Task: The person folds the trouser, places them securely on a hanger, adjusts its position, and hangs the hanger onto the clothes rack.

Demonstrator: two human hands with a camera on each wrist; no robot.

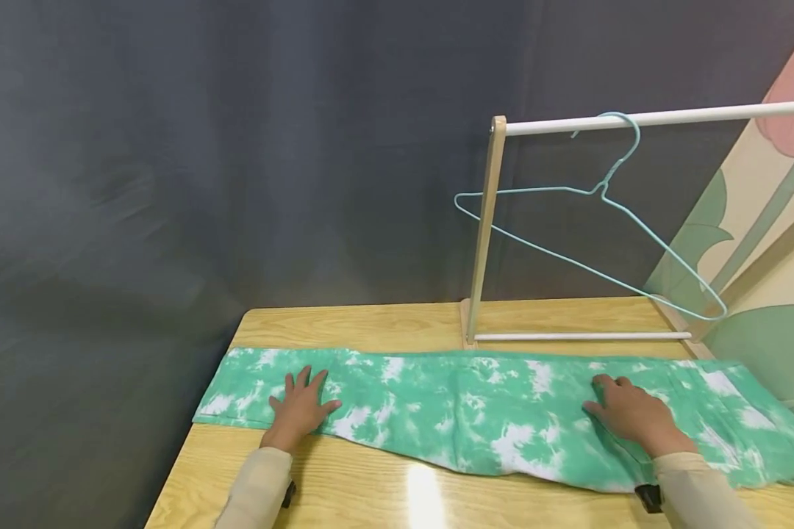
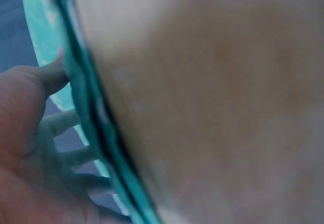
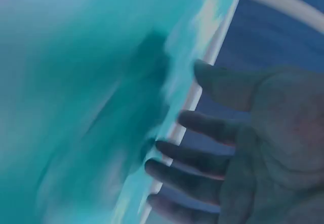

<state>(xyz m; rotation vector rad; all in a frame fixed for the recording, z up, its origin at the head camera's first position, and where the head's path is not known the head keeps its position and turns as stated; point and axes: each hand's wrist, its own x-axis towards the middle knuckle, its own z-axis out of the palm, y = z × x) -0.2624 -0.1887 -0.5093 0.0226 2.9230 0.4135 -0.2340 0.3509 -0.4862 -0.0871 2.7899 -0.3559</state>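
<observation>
A green and white tie-dyed garment lies as a long flat strip across the wooden table, narrower at the left and wider at the right. My left hand rests on its narrow part with straight, spread fingers. In the left wrist view, the fingertips of that hand meet the layered edge of the cloth. Over the wider part is my right hand, its fingers loosely bent. The right wrist view shows this hand with fingers apart and nothing gripped, close over the cloth.
Behind the garment stands a small wooden rack with a white rail. A light blue wire hanger hangs from the rail. Dark curtain closes off the back and left. On the right is a wall with painted flowers.
</observation>
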